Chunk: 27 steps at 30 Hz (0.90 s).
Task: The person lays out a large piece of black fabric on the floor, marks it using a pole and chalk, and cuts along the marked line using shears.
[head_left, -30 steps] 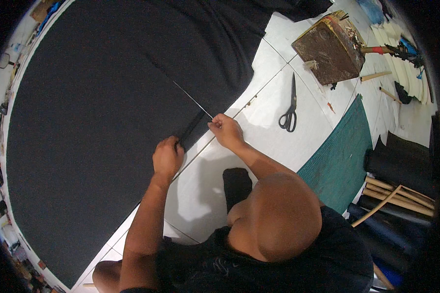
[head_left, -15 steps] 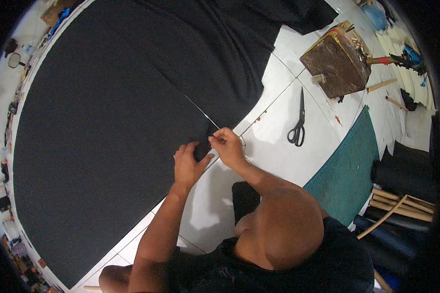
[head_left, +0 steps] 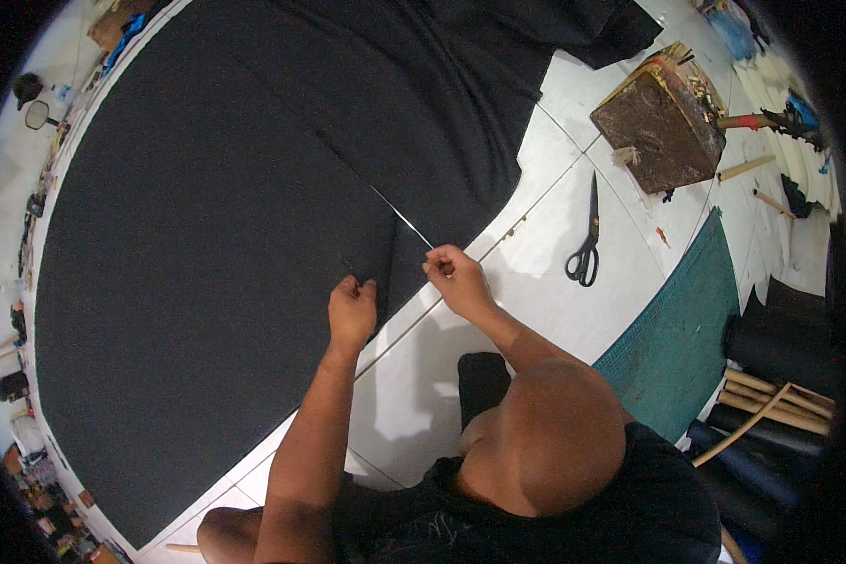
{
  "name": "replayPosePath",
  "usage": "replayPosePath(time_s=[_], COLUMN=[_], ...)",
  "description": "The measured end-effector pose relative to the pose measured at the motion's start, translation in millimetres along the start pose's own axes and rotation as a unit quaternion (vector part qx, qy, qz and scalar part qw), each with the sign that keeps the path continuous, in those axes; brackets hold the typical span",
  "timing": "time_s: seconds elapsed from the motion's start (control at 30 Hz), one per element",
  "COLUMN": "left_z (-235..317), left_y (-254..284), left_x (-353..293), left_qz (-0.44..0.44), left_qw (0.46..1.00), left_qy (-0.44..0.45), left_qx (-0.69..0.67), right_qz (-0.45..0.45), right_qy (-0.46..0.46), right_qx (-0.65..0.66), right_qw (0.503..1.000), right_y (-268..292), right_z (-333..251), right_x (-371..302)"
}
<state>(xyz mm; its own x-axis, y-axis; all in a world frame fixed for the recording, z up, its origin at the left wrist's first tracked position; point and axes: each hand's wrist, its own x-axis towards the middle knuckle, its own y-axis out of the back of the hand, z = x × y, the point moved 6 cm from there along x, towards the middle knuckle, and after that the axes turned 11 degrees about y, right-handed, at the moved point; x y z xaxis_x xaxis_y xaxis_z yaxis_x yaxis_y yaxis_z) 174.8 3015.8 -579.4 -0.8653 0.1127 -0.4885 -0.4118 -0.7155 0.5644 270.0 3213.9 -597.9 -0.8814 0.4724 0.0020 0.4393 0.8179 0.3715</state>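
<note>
A large sheet of black cloth (head_left: 207,244) lies spread before me. My left hand (head_left: 352,310) is closed on the cloth, fingertips pinching it a little in from the near edge. To its right, my right hand (head_left: 459,282) pinches the cloth's edge between thumb and fingers. A thin white line (head_left: 399,215) runs from the right fingertips up into the cloth; whether it is a slit or a mark I cannot tell. Black-handled scissors (head_left: 587,235) lie apart from both hands, to the right. The exact bit of cloth between the fingers is hidden.
White floor tiles (head_left: 536,273) show along the cloth's near right side. A worn brown box (head_left: 658,132) stands at the far right. A green mat (head_left: 677,324), wooden sticks (head_left: 771,409) and dark rolls (head_left: 747,461) lie at the right. Small items line the left rim.
My left hand has gone from spread fingers on the cloth to a pinch, slightly farther from the right hand. The right hand keeps its pinch. The whole view has shifted slightly.
</note>
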Motion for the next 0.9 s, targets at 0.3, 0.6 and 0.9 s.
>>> replayPosePath(time_s=[0.3, 0.6, 0.9], left_z=[-19, -17, -13], left_y=[14, 27, 27], left_x=[13, 8, 10], left_qz=[0.016, 0.032, 0.001], left_qw=[0.999, 0.996, 0.999], left_qy=[0.015, 0.03, 0.018], left_qx=[-0.034, -0.078, -0.047], right_qz=[-0.053, -0.067, -0.107], right_qy=[0.101, 0.033, -0.023], right_qx=[-0.29, -0.167, -0.018], right_qw=[0.95, 0.983, 0.994], right_y=[1, 0, 5], right_z=[-24, -7, -15], right_x=[-1, 13, 30])
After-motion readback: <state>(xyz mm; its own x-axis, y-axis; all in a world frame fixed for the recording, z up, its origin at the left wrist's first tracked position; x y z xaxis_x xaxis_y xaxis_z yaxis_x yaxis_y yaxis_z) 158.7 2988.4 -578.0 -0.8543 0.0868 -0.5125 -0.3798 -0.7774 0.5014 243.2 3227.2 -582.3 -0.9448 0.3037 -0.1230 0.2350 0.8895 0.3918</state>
